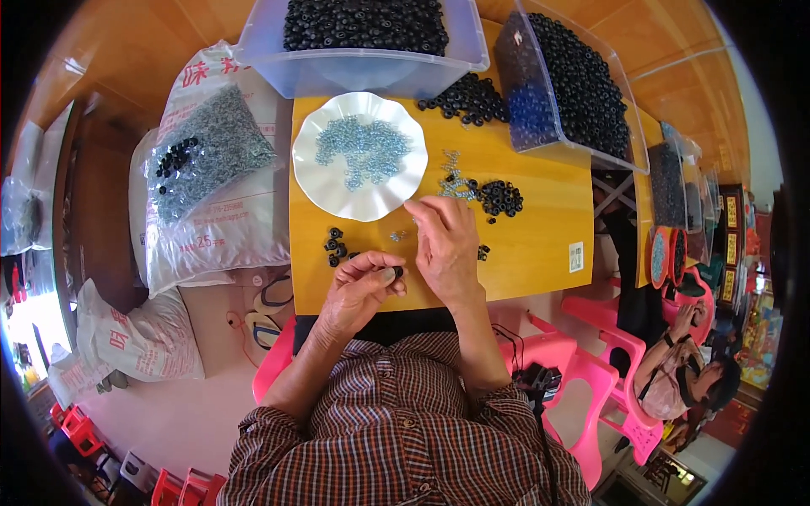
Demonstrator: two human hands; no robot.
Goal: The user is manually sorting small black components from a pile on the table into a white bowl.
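Observation:
My left hand (353, 291) pinches a small round black part (398, 272) between thumb and fingers, just above the table's near side. Close beside it, my right hand (449, 253) is raised with its fingertips drawn together; anything between them is too small to make out. Beyond both hands stands a white scalloped plate (312, 190) bearing many tiny bluish clear pieces (371, 143). A few more such pieces (398, 235) lie on the tabletop between my hands. Small black parts (335, 246) sit left of my fingers, and a larger pile (501, 198) lies to the right.
Two clear plastic bins (371, 72) (574, 143) full of black parts stand along the far side of the yellow table (540, 253). White sacks (211, 244) lie at left, one under a bag of pieces (211, 148). Another person (675, 379) sits at right near pink chairs (591, 388).

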